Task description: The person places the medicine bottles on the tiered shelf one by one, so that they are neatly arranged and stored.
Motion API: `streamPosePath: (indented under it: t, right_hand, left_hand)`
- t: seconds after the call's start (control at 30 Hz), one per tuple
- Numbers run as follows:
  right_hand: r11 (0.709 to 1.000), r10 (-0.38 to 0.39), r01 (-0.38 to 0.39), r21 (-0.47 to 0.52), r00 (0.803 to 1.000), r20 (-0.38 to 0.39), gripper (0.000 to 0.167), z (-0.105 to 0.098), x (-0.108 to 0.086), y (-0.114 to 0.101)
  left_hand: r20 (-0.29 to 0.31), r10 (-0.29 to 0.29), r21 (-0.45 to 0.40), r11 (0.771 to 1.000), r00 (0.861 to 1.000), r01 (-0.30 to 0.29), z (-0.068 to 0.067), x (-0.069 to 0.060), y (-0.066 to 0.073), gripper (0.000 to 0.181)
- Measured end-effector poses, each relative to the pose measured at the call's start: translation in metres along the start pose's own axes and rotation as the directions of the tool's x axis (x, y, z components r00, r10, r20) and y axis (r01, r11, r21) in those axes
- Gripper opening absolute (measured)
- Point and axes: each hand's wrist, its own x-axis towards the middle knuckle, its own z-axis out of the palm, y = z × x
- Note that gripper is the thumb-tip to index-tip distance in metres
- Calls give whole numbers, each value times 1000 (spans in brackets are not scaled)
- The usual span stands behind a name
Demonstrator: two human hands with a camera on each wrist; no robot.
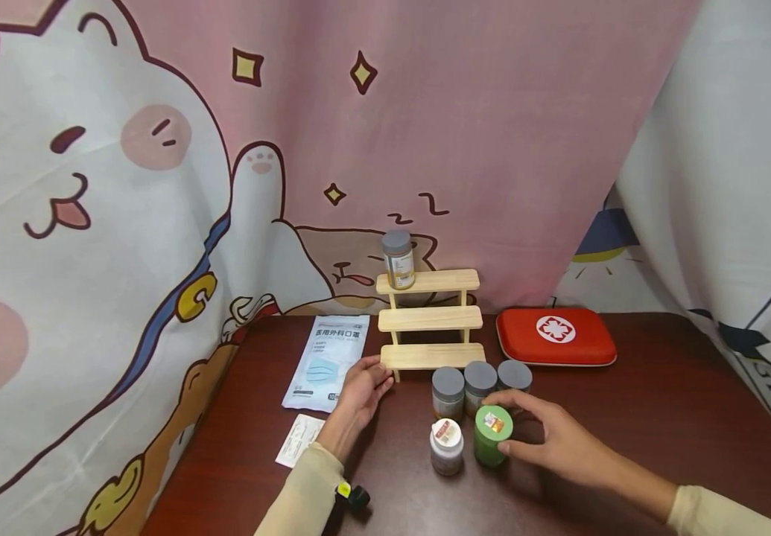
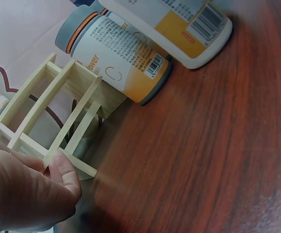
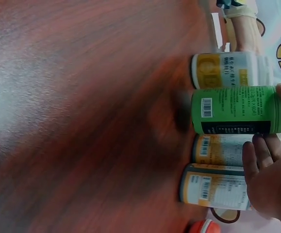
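A three-tier wooden display stand (image 1: 430,319) stands at the back of the table. My left hand (image 1: 363,393) grips the left end of its lowest shelf; in the left wrist view the thumb (image 2: 64,172) presses that shelf's edge. A green bottle (image 1: 490,447) is held upright in my right hand (image 1: 553,441), between thumb and fingers. Whether its base touches the table I cannot tell. Left of it stands a white bottle (image 1: 446,455). Behind them are three grey-lidded bottles (image 1: 448,398). Another grey-lidded bottle (image 1: 400,264) sits on the top shelf's left end.
Left of the stand lie a face mask packet (image 1: 327,361) and a small white packet (image 1: 299,439). A red first-aid case (image 1: 556,337) lies at the back right. Near my left sleeve is a small black object (image 1: 358,497). A printed curtain (image 1: 492,149) hangs behind the table.
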Motion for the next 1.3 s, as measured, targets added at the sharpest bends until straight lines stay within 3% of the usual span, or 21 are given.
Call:
streamPosePath:
  t: [0.3, 0.4, 0.53, 0.67, 0.83, 1.3]
  right_hand:
    - [997, 30, -32, 77, 999, 26, 51, -11, 10, -11]
    - [990, 13, -19, 139, 999, 45, 51, -16, 16, -17]
    - [990, -11, 6, 144, 999, 36, 51, -22, 23, -24]
    - [996, -36, 36, 78, 999, -8, 53, -25, 30, -28]
    - [995, -61, 64, 70, 997, -50, 54, -31, 41, -34]
    - [1000, -1, -5, -28, 975, -223, 55, -51, 83, -44]
  left_hand:
    - [12, 5, 3, 1000, 1000, -5, 0, -1, 0, 36]
    - [9, 7, 3, 1000, 1000, -7, 0, -1, 0, 37]
    - [-6, 15, 10, 1000, 1000, -15, 0, -2, 0, 35]
    - [-18, 18, 23, 1000, 1000, -18, 2, -2, -1, 32]
    - [-20, 12, 17, 1000, 1000, -12, 2, -1, -2, 31]
    - [-26, 13, 12, 1000, 1000, -13, 1, -2, -2, 31]
